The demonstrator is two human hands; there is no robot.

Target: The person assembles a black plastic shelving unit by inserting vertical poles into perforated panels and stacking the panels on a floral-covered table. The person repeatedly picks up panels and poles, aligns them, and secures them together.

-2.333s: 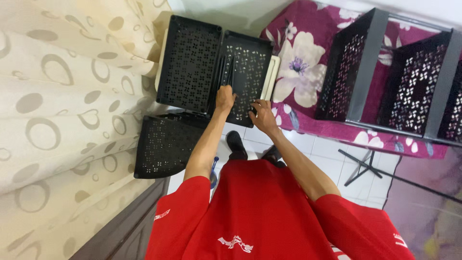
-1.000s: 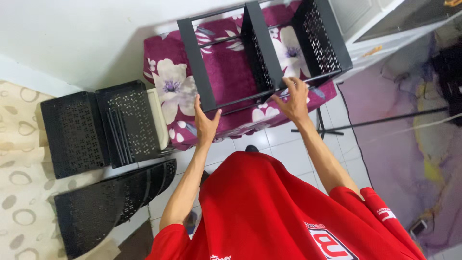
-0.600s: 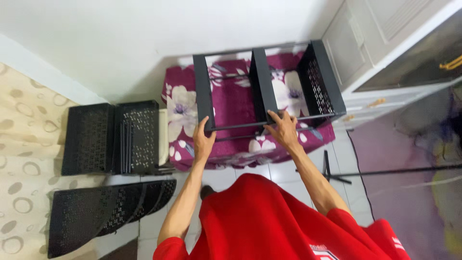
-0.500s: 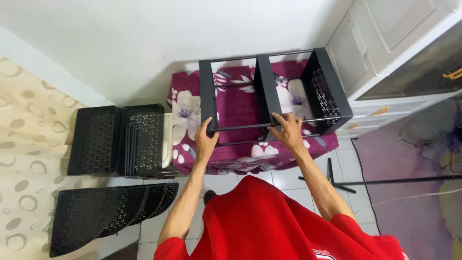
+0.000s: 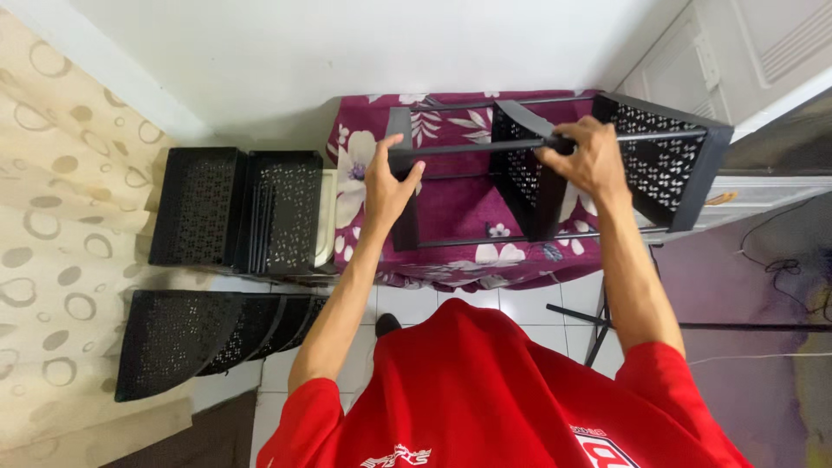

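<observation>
A black rack frame (image 5: 667, 165) with perforated panels and thin rods lies on a table covered by a maroon floral cloth (image 5: 451, 195). My left hand (image 5: 387, 184) grips the frame's left end panel where the front rod meets it. My right hand (image 5: 586, 156) is closed around the front rod near the middle panel. Both arms reach forward from my red shirt.
Black perforated shelf trays (image 5: 234, 211) stand stacked to the left of the table, over a cream piece. More black trays (image 5: 199, 334) lean lower left beside a beige ringed curtain (image 5: 61, 225). A white cabinet (image 5: 745, 52) stands right; a thin metal stand (image 5: 607, 321) crosses the tiled floor.
My hands left the black trays on the left and took hold of the rack frame on the floral table. The view swung right and closer to the frame.
</observation>
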